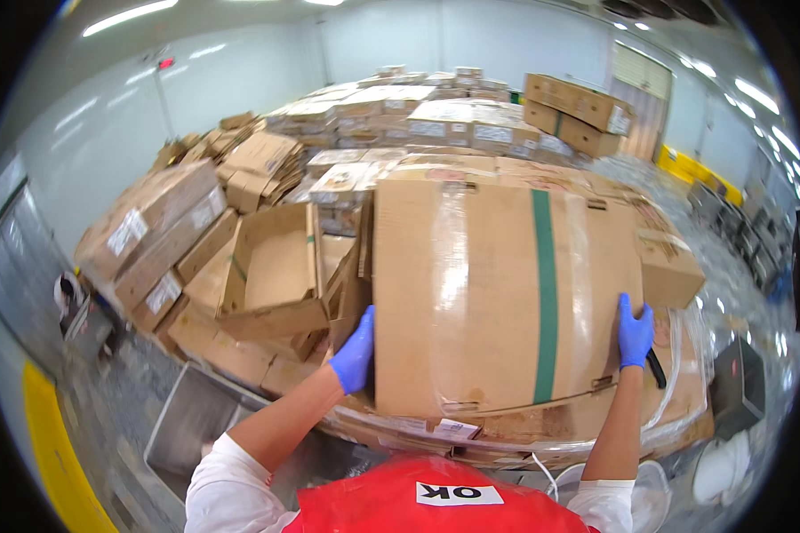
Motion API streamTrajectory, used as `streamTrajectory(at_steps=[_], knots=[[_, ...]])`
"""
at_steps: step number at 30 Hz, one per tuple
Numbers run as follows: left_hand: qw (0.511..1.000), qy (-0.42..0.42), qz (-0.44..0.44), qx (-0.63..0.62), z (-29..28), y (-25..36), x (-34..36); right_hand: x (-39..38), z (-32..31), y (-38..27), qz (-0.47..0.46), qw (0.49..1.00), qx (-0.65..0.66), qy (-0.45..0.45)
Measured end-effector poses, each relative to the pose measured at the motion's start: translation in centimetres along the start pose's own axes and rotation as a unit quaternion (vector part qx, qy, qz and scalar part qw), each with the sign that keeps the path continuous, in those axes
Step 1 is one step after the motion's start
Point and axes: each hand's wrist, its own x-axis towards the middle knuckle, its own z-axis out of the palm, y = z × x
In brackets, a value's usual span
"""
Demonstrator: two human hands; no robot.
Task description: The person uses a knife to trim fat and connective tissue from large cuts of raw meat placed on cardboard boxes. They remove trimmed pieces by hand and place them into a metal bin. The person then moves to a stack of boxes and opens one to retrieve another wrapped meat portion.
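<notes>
A large brown cardboard box [498, 302] with a green stripe and clear tape is directly in front of me, on top of other boxes. My left hand [354, 355], in a blue glove, presses on its left edge, with some fingers hidden behind the cardboard. At the right edge, my gloved right hand [635, 330] grips the side, fingers pointing away from me. A black handle-like object [656, 369] shows beside my right wrist; whether the hand holds it is unclear. Left of the box lies an opened, empty cardboard box [276, 258], tilted.
Stacked sealed cartons [160, 231] stand at the left, with flattened cardboard [262, 160] behind them. More cartons [453, 120] fill the back. A grey metal bin [196, 417] is at my lower left. Dark tubs [740, 382] and a white bucket [722, 466] stand at the right.
</notes>
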Motion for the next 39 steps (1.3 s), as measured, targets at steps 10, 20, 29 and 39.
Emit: streamTrajectory(at_steps=[10,20,29,39], knots=[[0.999,-0.044,-0.011,-0.004,-2.9,1.9,-3.9,-4.3,-5.7,5.5,-0.027,0.994,0.055,-0.087],[0.982,0.005,0.028,0.184,0.4,6.0,-10.1,-2.8,-8.4,3.5,0.027,0.983,0.065,-0.171],[0.985,-0.014,0.166,-0.05,0.2,3.4,-8.7,-3.7,-7.3,1.3,0.03,0.996,0.04,-0.078],[0.955,-0.074,0.288,-0.017,-0.4,16.7,-5.1,4.7,-32.5,-13.2,-0.402,0.877,-0.15,0.216]])
